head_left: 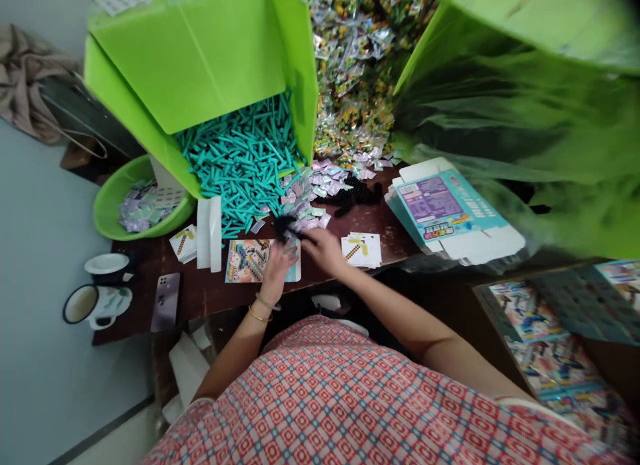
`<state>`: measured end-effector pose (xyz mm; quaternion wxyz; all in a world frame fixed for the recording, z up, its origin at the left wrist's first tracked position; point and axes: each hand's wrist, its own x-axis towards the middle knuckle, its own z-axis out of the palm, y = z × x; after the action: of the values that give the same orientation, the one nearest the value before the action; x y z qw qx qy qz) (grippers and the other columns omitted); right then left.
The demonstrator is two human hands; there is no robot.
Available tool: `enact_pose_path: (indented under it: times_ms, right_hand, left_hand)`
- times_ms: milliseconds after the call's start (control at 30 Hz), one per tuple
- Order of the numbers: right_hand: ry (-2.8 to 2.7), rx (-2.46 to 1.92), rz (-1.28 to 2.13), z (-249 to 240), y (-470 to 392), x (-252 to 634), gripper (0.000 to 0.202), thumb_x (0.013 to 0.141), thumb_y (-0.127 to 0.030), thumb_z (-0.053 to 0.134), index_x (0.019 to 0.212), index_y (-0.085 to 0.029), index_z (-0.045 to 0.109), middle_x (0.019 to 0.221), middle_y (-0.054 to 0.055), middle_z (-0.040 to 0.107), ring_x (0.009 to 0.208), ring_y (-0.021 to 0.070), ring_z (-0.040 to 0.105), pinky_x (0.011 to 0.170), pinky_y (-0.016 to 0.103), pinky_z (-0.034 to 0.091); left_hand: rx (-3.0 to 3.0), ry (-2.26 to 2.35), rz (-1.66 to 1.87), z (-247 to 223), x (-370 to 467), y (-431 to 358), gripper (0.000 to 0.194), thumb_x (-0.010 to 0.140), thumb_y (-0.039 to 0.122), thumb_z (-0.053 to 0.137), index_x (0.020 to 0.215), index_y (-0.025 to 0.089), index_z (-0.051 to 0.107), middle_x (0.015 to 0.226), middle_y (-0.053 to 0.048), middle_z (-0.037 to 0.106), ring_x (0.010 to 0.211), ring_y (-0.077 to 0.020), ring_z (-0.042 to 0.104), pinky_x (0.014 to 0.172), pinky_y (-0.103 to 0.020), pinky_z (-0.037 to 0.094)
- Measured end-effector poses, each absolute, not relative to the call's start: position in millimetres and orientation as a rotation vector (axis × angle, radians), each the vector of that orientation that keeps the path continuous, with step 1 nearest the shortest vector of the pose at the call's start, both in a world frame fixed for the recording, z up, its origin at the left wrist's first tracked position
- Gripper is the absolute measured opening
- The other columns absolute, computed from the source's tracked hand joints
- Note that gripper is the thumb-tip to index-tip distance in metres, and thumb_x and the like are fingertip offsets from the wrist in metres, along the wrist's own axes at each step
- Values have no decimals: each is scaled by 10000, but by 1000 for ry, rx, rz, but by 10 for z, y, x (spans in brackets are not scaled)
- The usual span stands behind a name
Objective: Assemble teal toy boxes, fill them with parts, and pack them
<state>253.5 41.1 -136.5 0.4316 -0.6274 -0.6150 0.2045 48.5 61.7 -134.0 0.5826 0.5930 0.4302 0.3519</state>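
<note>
A small black bristly piece (284, 228), smeared by motion, is at the fingertips of my left hand (280, 262), which is closed on it. My left hand is over a printed flat box (245, 262) with colourful pictures, covering part of it. My right hand (324, 249) is beside it, its bent fingers pinched at the right side of the black piece. More black textured pieces (357, 193) lie in a heap beyond my right hand. Small silvery-lilac packets (325, 178) and a heap of teal sticks (240, 165) spread out in front of both hands.
A green bin (200, 58) lies tipped behind the sticks. Flattened cartons (450, 205) and instruction cards (365, 249) are at the right, with more cards (184, 244) at the left. A phone (165, 302), an enamel mug (97, 305) and a green basin (107, 208) stand left.
</note>
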Motion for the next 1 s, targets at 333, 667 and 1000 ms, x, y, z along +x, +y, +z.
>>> enact_pose_path:
  times_ms: [333, 667, 1000]
  right_hand:
    - [-1480, -1832, 393, -1358, 1547, 3655, 325, 1021, -314, 552, 1193, -171, 788, 1309, 155, 734, 1244, 319, 618, 1145, 507, 461]
    - [-1221, -2093, 204, -1456, 2481, 4521, 391, 928, -262, 606, 1270, -104, 713, 1268, 233, 697, 1195, 350, 561, 1115, 567, 394]
    - [-1280, -2017, 289, -1533, 2297, 4382, 329, 983, -382, 629, 1209, -157, 708, 1395, 199, 666, 1304, 343, 561, 1122, 505, 441]
  left_hand:
    - [716, 998, 813, -1052, 195, 688, 316, 854, 430, 776, 1015, 167, 708, 1008, -77, 777, 729, -173, 726, 715, -338, 647]
    - [401, 1022, 711, -945, 166, 386, 322, 794, 412, 892, 830, 171, 682, 751, -22, 700, 483, -66, 532, 404, -157, 404]
    - [441, 1104, 705, -857, 508, 660, 322, 771, 293, 904, 787, 154, 614, 703, -4, 679, 531, -102, 629, 424, -163, 424]
